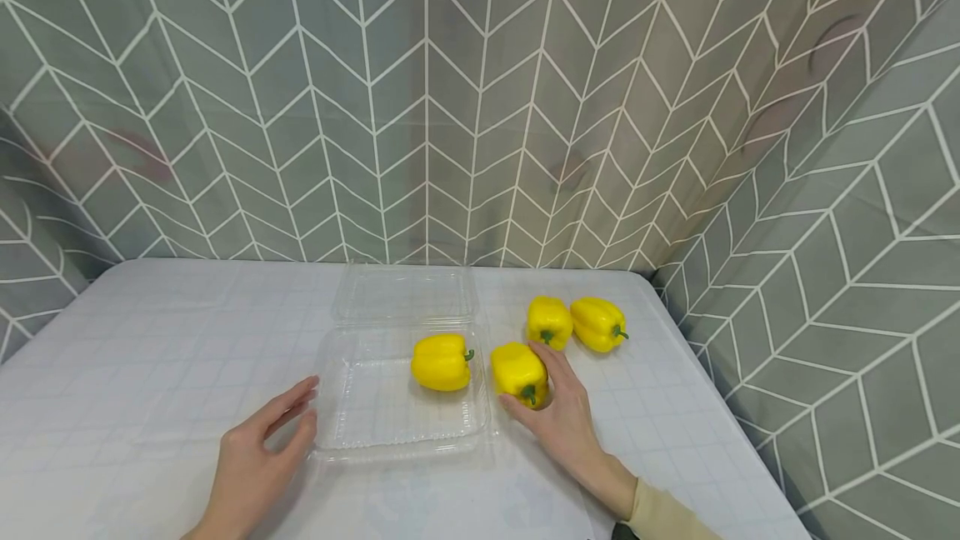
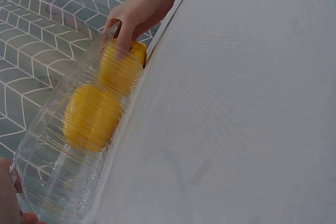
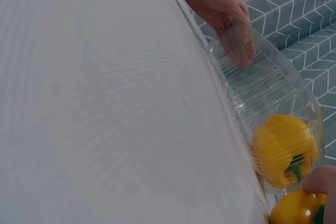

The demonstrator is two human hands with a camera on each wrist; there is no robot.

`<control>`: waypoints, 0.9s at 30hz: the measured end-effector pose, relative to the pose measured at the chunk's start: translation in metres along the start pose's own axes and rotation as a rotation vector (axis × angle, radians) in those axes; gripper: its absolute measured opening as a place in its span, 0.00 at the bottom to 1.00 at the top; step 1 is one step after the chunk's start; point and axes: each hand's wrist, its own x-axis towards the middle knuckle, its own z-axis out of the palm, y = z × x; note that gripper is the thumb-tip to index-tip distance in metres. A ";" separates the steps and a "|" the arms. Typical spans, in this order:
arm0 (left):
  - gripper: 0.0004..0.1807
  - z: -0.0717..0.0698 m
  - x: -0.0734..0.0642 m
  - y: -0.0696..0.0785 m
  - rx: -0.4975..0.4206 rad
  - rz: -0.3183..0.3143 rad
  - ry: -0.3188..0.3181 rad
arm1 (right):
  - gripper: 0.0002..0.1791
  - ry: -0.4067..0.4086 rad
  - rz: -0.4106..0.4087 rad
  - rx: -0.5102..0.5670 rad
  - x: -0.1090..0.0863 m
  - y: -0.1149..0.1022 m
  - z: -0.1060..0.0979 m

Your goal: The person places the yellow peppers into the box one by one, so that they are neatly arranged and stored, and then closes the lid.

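Note:
My right hand [image 1: 558, 419] holds a yellow bell pepper [image 1: 517, 372], thumb on the near side and fingers on the far side, just right of a clear plastic clamshell container [image 1: 367, 440]. Inside the container's base, toward its right wall, lies another yellow bell pepper [image 1: 439, 363] with its stem pointing right. My left hand [image 1: 255, 448] is at the base's left wall, fingers extended and thumb apart from them. In the right wrist view, the left hand's fingers [image 3: 244, 48] reach down along the container's end, seen partly through the clear plastic.
Two more yellow bell peppers, one upright-looking [image 1: 549, 319] and one on its side [image 1: 600, 325], lie behind the right hand. The container's lid [image 1: 405, 290] is folded back toward the patterned curtain [image 1: 465, 107]. A pale cloth covers the table [image 1: 187, 323].

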 end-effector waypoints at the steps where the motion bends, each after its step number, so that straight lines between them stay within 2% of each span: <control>1: 0.21 0.000 0.000 0.000 0.000 0.000 0.000 | 0.44 -0.001 0.001 -0.001 0.000 0.000 0.000; 13: 0.22 -0.001 0.000 0.000 0.006 0.000 -0.003 | 0.42 0.020 -0.031 -0.033 -0.001 0.001 0.001; 27: 0.21 0.000 -0.001 -0.001 0.017 -0.006 -0.001 | 0.44 0.055 0.012 0.040 -0.001 0.003 0.000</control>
